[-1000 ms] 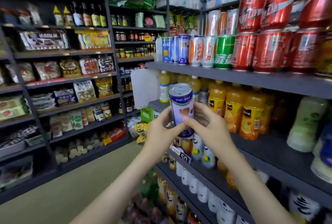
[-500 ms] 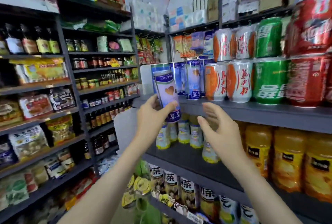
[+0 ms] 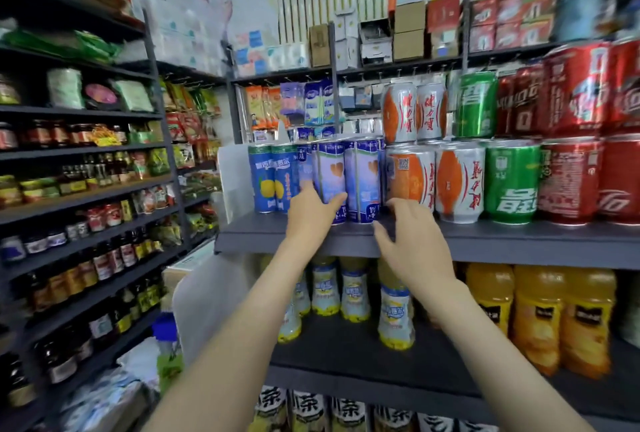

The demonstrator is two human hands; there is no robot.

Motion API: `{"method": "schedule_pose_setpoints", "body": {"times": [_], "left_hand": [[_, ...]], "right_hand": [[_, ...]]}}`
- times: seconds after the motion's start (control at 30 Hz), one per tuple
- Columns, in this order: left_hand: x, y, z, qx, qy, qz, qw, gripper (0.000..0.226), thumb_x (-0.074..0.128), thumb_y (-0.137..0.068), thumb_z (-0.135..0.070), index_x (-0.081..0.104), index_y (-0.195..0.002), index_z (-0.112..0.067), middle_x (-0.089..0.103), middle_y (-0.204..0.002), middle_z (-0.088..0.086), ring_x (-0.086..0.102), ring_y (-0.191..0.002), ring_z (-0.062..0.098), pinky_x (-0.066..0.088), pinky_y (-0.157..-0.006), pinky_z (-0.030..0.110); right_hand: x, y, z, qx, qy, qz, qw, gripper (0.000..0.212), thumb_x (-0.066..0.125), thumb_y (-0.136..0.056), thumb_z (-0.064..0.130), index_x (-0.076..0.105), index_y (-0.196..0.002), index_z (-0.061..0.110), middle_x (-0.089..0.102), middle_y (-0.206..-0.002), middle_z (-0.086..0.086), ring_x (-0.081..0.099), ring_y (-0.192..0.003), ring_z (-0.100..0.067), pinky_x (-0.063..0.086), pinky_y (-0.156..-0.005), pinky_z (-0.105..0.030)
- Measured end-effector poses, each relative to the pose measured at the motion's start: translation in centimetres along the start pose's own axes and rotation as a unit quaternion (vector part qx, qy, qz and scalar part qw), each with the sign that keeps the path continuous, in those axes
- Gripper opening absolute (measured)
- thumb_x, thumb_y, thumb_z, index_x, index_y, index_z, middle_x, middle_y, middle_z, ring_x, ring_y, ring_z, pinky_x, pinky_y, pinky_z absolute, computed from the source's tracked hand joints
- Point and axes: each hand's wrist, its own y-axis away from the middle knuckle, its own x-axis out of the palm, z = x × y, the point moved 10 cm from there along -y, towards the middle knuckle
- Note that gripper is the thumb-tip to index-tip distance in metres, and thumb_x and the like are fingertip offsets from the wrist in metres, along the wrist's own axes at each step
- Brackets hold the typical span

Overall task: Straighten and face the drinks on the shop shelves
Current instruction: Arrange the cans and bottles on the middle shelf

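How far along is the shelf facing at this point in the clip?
Done: the right heart can stands on the shelf, heart forward. In hand: the left hand grips the left heart can, also facing out; the right hand hovers open. Left: the orange can beside them shows its code patch, not its front.

Red can [image 3: 623,179], right edge cropped.

Grey shelf [image 3: 519,244] carries a row of upright cans [image 3: 510,182], apparently touching
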Motion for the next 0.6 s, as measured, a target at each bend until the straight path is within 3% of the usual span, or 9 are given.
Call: {"method": "schedule_pose_setpoints", "body": {"times": [0.1,0.17,0.27,0.33,0.47,0.6], "left_hand": [[0.6,0.9,-0.5,0.012,-0.066,0.017,0.998,0.062,0.064,-0.087,-0.032,0.033,-0.135,-0.005,0.047,-0.134,0.015,0.046,-0.123,0.032,0.044,-0.093,0.041],[-0.1,3.6,-1.5,0.048,-0.092,-0.037,0.994,0.067,0.060,-0.090,-0.027,0.025,-0.143,-0.006,0.037,-0.142,0.014,0.036,-0.131,0.031,0.036,-0.104,0.039],[-0.6,10.0,-4.2,0.175,-0.038,-0.127,0.976,0.049,0.057,-0.090,-0.019,0.042,-0.135,-0.007,0.050,-0.127,0.011,0.045,-0.118,0.026,0.038,-0.097,0.033],[1.4,13.8,-5.3,0.243,-0.026,-0.128,0.961,0.038,0.050,-0.089,-0.020,0.051,-0.125,-0.007,0.056,-0.114,0.009,0.050,-0.107,0.022,0.039,-0.091,0.028],[9.1,18.9,-6.5,0.265,-0.023,0.002,0.964,0.035,0.050,-0.089,-0.014,0.052,-0.124,-0.007,0.057,-0.115,0.007,0.052,-0.108,0.023,0.043,-0.089,0.028],[19.4,24.8,-10.1,0.237,-0.062,0.186,0.952,0.035,0.048,-0.094,-0.020,0.046,-0.129,-0.014,0.052,-0.123,0.003,0.052,-0.111,0.022,0.047,-0.079,0.033]], "right_hand": [[0.3,-0.6,0.5,-0.013,0.030,0.005,0.999,0.035,0.056,-0.091,0.023,0.051,-0.122,0.007,0.056,-0.116,-0.009,0.048,-0.110,-0.026,0.039,-0.090,-0.032],[-0.3,-0.1,1.0,-0.037,0.023,-0.007,0.999,0.035,0.058,-0.090,0.019,0.052,-0.122,0.006,0.057,-0.116,-0.009,0.049,-0.110,-0.025,0.040,-0.091,-0.031],[-1.8,2.0,1.8,-0.095,0.000,-0.035,0.995,0.033,0.059,-0.088,0.012,0.055,-0.120,0.004,0.059,-0.112,-0.010,0.050,-0.108,-0.021,0.041,-0.092,-0.029],[-3.0,3.9,1.2,-0.116,-0.008,-0.041,0.992,0.033,0.054,-0.088,0.013,0.056,-0.119,0.004,0.060,-0.111,-0.010,0.048,-0.106,-0.017,0.038,-0.092,-0.023],[-5.8,9.0,-3.3,-0.116,-0.001,-0.011,0.993,0.028,0.055,-0.088,0.011,0.058,-0.115,0.003,0.061,-0.108,-0.009,0.049,-0.105,-0.018,0.040,-0.090,-0.024],[-9.8,15.3,-13.3,-0.028,0.026,0.048,0.998,0.027,0.054,-0.093,0.020,0.057,-0.117,0.009,0.060,-0.107,-0.005,0.053,-0.103,-0.018,0.046,-0.083,-0.027]]}}
